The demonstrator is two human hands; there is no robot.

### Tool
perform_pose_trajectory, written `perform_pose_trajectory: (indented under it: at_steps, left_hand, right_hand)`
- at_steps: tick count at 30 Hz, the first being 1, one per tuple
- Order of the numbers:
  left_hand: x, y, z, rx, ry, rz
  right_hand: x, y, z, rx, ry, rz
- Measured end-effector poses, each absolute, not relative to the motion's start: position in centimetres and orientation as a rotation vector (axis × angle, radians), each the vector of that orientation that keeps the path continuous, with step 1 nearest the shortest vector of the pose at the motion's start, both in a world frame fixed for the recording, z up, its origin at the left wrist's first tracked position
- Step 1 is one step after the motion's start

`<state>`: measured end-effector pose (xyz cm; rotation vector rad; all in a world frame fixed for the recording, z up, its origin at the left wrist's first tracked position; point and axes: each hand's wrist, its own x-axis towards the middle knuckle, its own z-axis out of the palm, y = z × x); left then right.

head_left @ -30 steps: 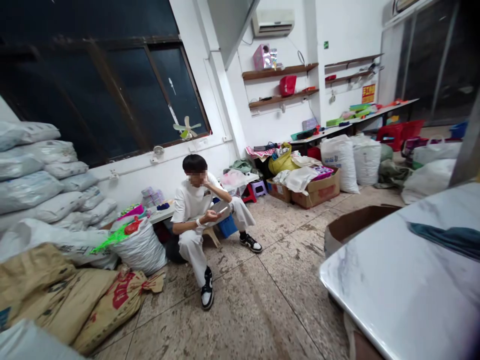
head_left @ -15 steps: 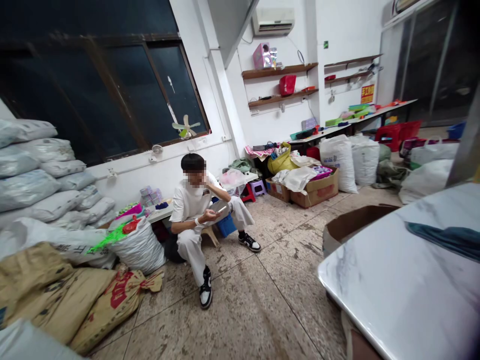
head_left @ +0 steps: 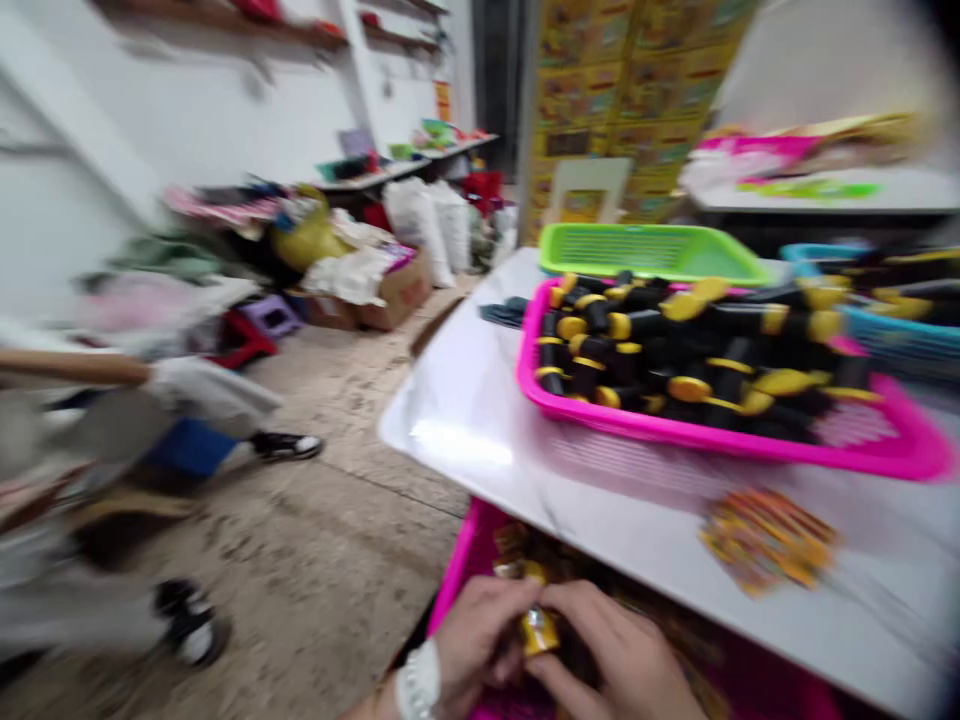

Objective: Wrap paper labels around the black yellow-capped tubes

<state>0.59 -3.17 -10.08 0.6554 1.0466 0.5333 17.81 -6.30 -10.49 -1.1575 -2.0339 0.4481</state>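
Observation:
My left hand [head_left: 480, 622], with a white bracelet at the wrist, and my right hand [head_left: 622, 645] meet at the bottom of the view. Between their closed fingers is a small shiny gold-yellow piece [head_left: 538, 634]; blur and the fingers hide its exact kind. Both hands are over a pink bin [head_left: 459, 560] at the table's edge, holding more shiny gold pieces [head_left: 517, 545]. On the white table [head_left: 450, 410], past my hands, a pink basket [head_left: 919, 440] holds many black cylinders with yellow ends [head_left: 637, 325]. A fan of orange printed cards or packets [head_left: 772, 540] lies nearer to me.
A green basket [head_left: 652, 250] and a blue basket [head_left: 900, 335] stand behind the pink one. A dark cloth [head_left: 504, 312] lies by the table's left edge. A seated person's leg and shoe [head_left: 193, 625] are at left. Cardboard boxes [head_left: 405, 292] and white sacks [head_left: 416, 225] stand farther back.
The view has swung right and down. My hands, the gold piece and the baskets are now in sight, while the seated person has shifted to the left edge.

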Motion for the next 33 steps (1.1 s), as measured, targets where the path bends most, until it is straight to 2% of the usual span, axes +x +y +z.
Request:
perform_pose_trajectory:
  at_steps: [7,13,18,21,25,29,33]
  left_hand:
    - [1.8,-2.5,-10.2,0.68,1.073,0.414]
    - [2.4,-1.0,-9.2,0.885,1.086,0.411]
    - [2.6,-0.8,-8.8,0.904,1.138,0.448]
    - [2.3,-0.8,-8.8,0.928,1.171,0.497]
    - [1.8,-0.5,-8.5,0.936,1.174,0.545]
    - [1.8,-0.5,-7.1,0.967,1.143,0.564]
    - [3.3,-0.7,-5.6,1.011,1.067,0.55]
  right_hand:
    - [17.8,-6.8,-8.0,-1.421,-2.009,0.246]
    - [18.9,-7.2,-6.6,-1.337,-2.106,0.042]
    - [21.0,-7.4,-4.8,-1.255,-2.144,0.001]
    - [24.6,-7.3,-3.8,-1.399,-2.036,-0.169]
    - [29.4,-6.9,-4.4,-1.778,-1.853,-0.369]
    - [30.3,-7.0,-5.9,-1.804,-1.836,-0.319]
    - [28.0,-6.8,-5.4,-1.724,-1.807,-0.435]
